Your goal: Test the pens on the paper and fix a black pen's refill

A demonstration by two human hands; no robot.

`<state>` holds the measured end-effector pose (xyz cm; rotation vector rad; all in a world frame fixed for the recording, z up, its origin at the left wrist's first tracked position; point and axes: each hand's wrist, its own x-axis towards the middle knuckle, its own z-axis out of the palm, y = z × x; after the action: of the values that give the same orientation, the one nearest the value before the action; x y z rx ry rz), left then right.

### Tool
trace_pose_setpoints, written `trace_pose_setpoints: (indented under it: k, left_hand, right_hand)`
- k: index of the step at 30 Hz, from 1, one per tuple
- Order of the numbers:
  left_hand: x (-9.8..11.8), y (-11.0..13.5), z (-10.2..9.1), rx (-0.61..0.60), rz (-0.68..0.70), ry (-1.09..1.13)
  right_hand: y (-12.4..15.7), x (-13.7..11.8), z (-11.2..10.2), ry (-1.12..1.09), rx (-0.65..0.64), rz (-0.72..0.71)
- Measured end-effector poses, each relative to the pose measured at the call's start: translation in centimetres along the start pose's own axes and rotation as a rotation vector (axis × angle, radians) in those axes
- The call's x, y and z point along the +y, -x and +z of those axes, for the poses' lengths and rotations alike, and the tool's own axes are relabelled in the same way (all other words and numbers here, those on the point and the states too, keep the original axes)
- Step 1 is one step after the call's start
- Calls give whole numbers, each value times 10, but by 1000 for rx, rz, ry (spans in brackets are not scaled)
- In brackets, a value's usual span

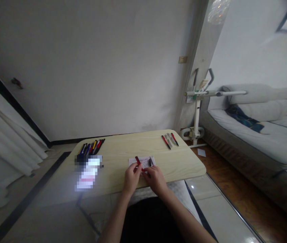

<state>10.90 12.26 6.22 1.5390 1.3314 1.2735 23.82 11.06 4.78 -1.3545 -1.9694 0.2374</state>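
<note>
Two forearms (116, 211) angled inward from below, converging at the near edge of a light wood table (123, 146). Left hand (131, 175) with thumb and fingers pinched almost closed on a red pen (137, 160); right hand (156, 178) with fingers curled at its near end, can't really tell if gripping. Pen right between both, slanted, far end leaning left, over a printed sheet of paper (131, 161).
</note>
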Motion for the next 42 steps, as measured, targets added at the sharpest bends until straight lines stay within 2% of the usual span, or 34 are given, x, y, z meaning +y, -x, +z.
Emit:
trace_pose_setpoints:
  k: [6,11,15,18,23,29,35,37,39,42]
  left_hand:
    - [0,-10,-14,85,54,-118]
    - [-4,-10,-25,145,118,-273]
    - [-12,-10,-27,95,113,-356]
    - [-18,-11,-26,50,108,-336]
    - [-21,-11,-26,114,154,-415]
    - [-17,-8,-28,127,251,-488]
    - [-20,-8,-28,140,184,-471]
    - [-21,-9,-27,106,159,-440]
    - [-21,-8,-27,88,122,-370]
    - [-16,-8,-27,148,40,-143]
  right_hand:
    - [0,2,1,2,-9,-1]
    - [0,0,1,20,-9,-17]
    - [0,-1,0,37,-7,-22]
    - [0,-1,0,48,0,-35]
    - [1,0,0,58,15,-43]
    - [0,-2,-1,60,11,-42]
    - [0,-2,-1,69,7,-30]
    - [1,-2,-1,65,7,-35]
    - [1,-2,-1,59,8,-42]
    - [1,-2,-2,50,12,-45]
